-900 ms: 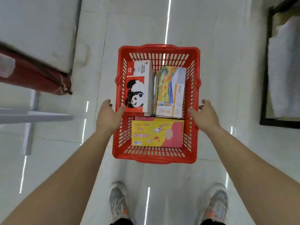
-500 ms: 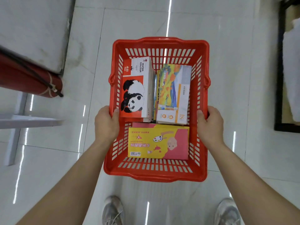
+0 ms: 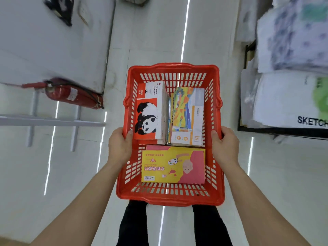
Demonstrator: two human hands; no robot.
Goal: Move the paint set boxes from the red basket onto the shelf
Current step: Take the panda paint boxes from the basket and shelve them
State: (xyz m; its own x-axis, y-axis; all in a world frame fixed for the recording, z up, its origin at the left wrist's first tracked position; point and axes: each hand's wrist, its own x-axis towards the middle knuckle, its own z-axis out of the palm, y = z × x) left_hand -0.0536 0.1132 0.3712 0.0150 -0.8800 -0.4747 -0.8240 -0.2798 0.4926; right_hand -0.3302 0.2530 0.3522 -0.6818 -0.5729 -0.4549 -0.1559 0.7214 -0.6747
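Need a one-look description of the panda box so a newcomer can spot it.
Find the red basket held at its sides by both hands. Three paint boxes lie inside; the panda box sits in the far left corner, by the left hand. It alone shows a black-and-white panda on orange-red, with WATER COLOUR printed on its white end.

- "WATER COLOUR" in black runs sideways along the white top of the panda box [image 3: 150, 110].
- "SKETCH", cut off by the frame edge, stands on a white pack [image 3: 291, 102] at right.
- The yellow box [image 3: 173, 165] carries red Chinese characters, upside down, not readable.
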